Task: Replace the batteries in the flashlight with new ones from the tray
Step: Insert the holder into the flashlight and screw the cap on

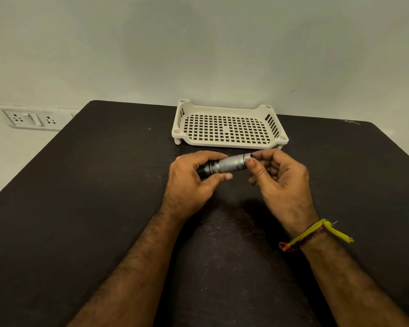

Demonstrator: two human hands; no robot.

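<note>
A short silver flashlight (230,164) with a knurled barrel and a dark head is held level just above the dark table (104,208). My left hand (191,182) grips its dark head end. My right hand (279,178) pinches the tail end between thumb and fingers, and a dark piece shows at that tip. Behind the hands stands a cream perforated tray (227,138); I see no batteries in it.
The table runs back to a pale wall. A socket panel (32,119) is on the wall at the left, beside the table's left edge. A yellow thread band (316,232) circles my right wrist.
</note>
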